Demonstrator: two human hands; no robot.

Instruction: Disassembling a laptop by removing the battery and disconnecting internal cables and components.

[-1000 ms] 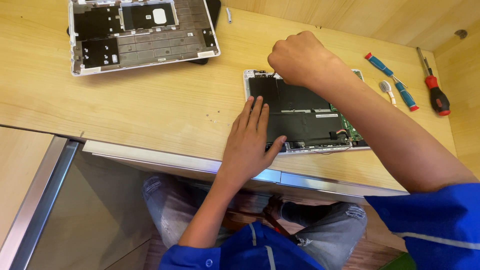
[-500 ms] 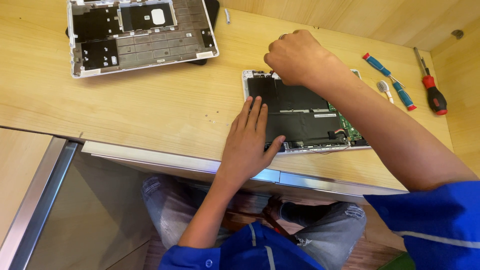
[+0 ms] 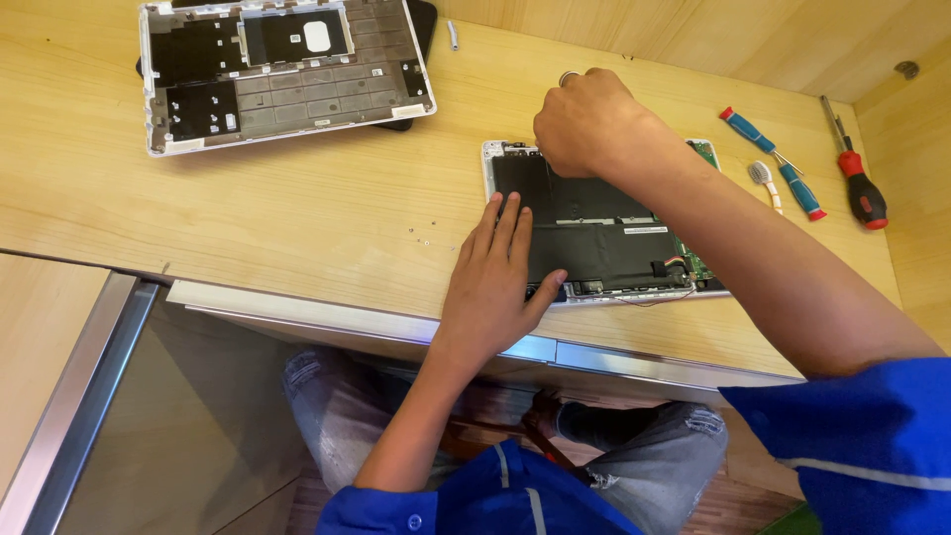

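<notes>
The opened laptop lies at the near right part of the wooden table, close to the near edge, with its black battery and a strip of green board showing. Your left hand rests flat on its left end, the fingers stretched out and together, the thumb spread toward the near rim; it grips nothing. Your right hand is curled into a loose fist over the far left corner of the laptop. What the fingertips hold there is hidden, so I cannot tell if a tool is in it.

A few tiny screws lie loose on the table just left of your left hand. I think a sweep of the wrist could push them off the edge. Also, pressing hard on the battery could damage it.

To the right lie a blue screwdriver and a red screwdriver, well apart from your hands. The removed cover lies far left.
</notes>
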